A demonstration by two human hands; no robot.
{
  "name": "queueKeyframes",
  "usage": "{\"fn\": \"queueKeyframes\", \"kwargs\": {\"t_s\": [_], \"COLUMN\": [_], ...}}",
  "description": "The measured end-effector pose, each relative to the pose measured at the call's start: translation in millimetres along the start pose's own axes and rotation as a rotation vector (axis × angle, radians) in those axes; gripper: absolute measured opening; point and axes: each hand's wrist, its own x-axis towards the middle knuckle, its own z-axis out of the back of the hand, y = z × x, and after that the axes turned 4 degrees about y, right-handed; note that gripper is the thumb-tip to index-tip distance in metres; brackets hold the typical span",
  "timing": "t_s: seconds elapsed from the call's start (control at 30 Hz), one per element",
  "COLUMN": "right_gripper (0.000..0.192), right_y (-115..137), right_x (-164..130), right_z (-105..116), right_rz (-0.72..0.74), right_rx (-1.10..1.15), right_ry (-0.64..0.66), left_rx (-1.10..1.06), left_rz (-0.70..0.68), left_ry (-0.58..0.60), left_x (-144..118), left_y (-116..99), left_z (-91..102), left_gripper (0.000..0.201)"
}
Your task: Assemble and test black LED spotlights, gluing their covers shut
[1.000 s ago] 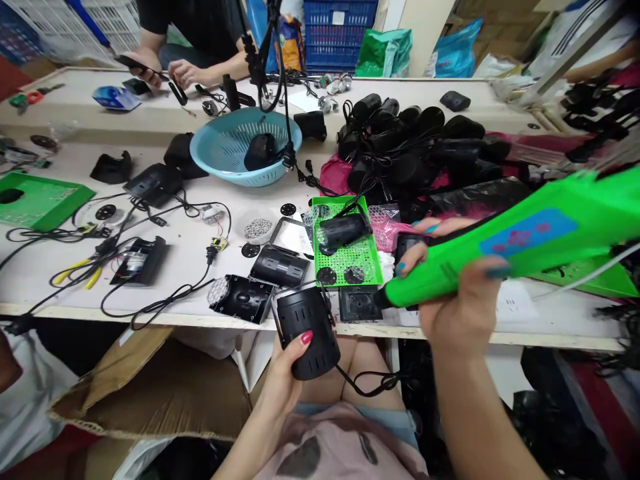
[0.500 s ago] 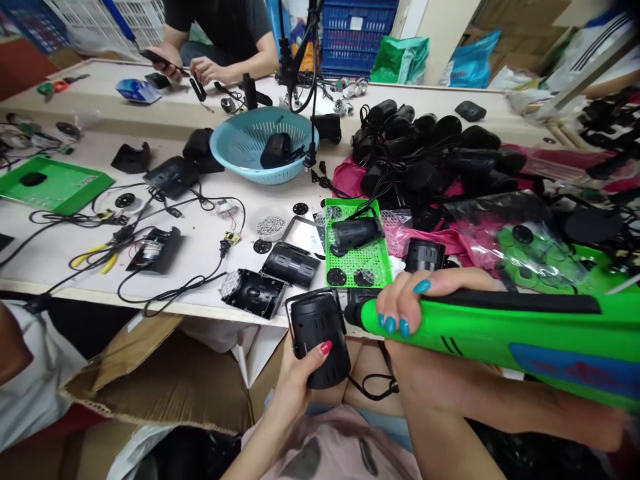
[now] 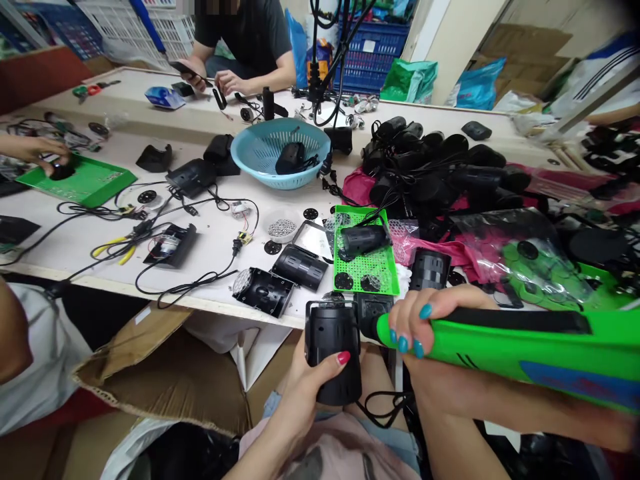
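Observation:
My left hand (image 3: 313, 383) grips a black cylindrical lamp housing (image 3: 334, 350) over my lap, just below the table's front edge; a black cord (image 3: 383, 408) trails from it. My right hand (image 3: 425, 333) is closed around a long bright green electric screwdriver (image 3: 505, 350), whose dark tip meets the housing's right side. The tool's body runs off to the right edge of the view.
On the white table (image 3: 210, 233) lie a small green perforated tray (image 3: 365, 257) with a black part, open black housings (image 3: 263, 290), yellow pliers (image 3: 113, 248), a blue basket (image 3: 280, 153) and a heap of black lamps (image 3: 440, 170). A person (image 3: 245, 47) sits across; a cardboard box (image 3: 160, 373) stands at lower left.
The green screwdriver swung down from over the table to level, its tip now at the housing. My left hand turned the housing more upright. A co-worker's hand appeared on the far-left green tray.

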Motion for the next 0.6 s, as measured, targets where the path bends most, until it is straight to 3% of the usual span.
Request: {"fn": "queueKeyframes", "kwargs": {"t_s": [0.07, 0.17, 0.3, 0.47, 0.6], "right_gripper": [0.015, 0.014, 0.014, 0.013, 0.021], "right_y": [13, 23, 11, -6, -15], "right_x": [1, 2, -1, 0, 9], "right_z": [4, 1, -18, -26, -12], "right_rz": [0.080, 0.070, 0.137, 0.114, 0.045], "right_rx": [0.008, 0.005, 0.134, 0.170, 0.182], "right_ry": [0.057, 0.187, 0.120, 0.070, 0.351], "left_rx": [0.008, 0.027, 0.027, 0.066, 0.087], "left_rz": [-0.006, -0.069, -0.104, -0.112, -0.154], "left_ry": [-0.009, -0.020, 0.031, 0.071, 0.183], "left_x": [2, 3, 3, 0, -3], "left_y": [-3, -4, 1, 6, 5], "left_z": [-1.7, -2.9, 0.4, 1.6, -8.3], "left_gripper": [0.057, 0.060, 0.070, 0.057, 0.055]}}
